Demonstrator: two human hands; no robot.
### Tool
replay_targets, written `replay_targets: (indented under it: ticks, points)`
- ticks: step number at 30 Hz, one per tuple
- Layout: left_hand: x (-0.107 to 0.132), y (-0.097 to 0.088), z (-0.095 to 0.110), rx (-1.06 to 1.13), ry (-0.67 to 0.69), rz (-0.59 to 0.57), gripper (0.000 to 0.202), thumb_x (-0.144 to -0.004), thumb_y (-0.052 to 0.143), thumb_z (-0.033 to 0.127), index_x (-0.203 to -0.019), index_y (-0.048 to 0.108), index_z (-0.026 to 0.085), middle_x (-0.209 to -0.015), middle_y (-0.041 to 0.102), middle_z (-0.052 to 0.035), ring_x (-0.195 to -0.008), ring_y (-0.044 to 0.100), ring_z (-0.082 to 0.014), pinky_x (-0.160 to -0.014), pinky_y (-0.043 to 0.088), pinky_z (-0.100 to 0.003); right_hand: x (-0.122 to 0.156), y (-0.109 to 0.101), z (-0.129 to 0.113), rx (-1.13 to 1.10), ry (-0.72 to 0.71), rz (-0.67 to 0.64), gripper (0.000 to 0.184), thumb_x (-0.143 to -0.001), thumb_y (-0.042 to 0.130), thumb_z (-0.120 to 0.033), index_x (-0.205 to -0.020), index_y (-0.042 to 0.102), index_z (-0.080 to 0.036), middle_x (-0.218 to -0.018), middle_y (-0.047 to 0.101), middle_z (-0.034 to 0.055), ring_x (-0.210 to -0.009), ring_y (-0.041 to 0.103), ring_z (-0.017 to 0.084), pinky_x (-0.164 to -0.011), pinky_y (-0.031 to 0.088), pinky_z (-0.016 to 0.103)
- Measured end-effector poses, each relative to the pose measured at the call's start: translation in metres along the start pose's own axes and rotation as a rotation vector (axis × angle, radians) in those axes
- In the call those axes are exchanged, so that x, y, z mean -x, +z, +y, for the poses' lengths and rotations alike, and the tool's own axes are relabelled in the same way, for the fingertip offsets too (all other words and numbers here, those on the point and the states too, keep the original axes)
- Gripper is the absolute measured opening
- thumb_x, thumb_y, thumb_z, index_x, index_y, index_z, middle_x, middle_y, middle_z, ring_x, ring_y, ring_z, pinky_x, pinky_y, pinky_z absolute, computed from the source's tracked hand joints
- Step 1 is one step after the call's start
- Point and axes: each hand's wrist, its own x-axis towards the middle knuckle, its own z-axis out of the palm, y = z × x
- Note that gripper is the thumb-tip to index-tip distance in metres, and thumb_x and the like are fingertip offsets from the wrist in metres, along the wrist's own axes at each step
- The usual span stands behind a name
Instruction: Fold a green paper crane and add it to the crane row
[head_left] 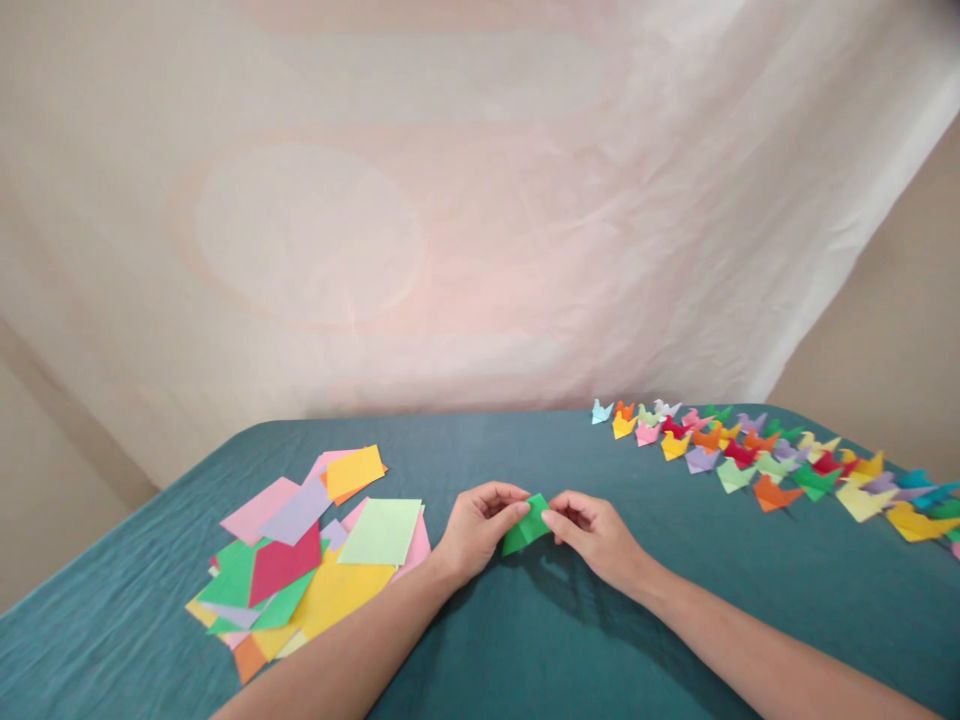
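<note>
A small folded piece of green paper (527, 530) is held up between my two hands, a little above the dark green cloth. My left hand (484, 525) pinches its upper left side between thumb and fingers. On the other side, my right hand (592, 530) grips the right edge with the thumb in front and the fingers curled behind. Creases show across the paper's face. Part of its edges is hidden behind my fingertips.
Loose sheets of coloured paper (285, 565) lie in an overlapping pile to the left, near my left forearm. Rows of folded paper birds (739, 473) stand along the right side of the cloth-covered table (465, 450). A pale sheet (480, 220) hangs behind.
</note>
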Motion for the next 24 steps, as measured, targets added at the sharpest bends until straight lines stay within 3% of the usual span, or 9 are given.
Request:
replay_targets:
  ticks: [18, 24]
  points:
    - [-0.0005, -0.0011, -0.0037, 0.043, -0.014, -0.053, 0.032, -0.071, 0.069, 0.038, -0.09, 0.064, 0.012, -0.084, 0.068, -0.0075, -0.075, 0.061, -0.0158, -0.071, 0.047, -0.026, -0.0011, 0.0001, 0.0047, 0.006, -0.011, 0.02, 0.026, -0.081, 0.053, -0.042, -0.072, 0.056, -0.017, -0.058, 0.051, -0.0032, -0.053, 0.045, 0.01, -0.052, 0.038, 0.022]
    - [0.0008, 0.0011, 0.0015, -0.013, -0.003, -0.114, 0.034, -0.074, 0.065, 0.041, -0.093, 0.064, 0.013, -0.088, 0.067, -0.007, -0.078, 0.059, -0.0162, -0.073, 0.045, -0.026, 0.0022, 0.0006, -0.0003, 0.101, -0.064, 0.05, 0.023, -0.083, 0.051, -0.037, -0.073, 0.056, -0.017, -0.059, 0.048, -0.0033, -0.055, 0.042, 0.011, -0.053, 0.037, 0.022]
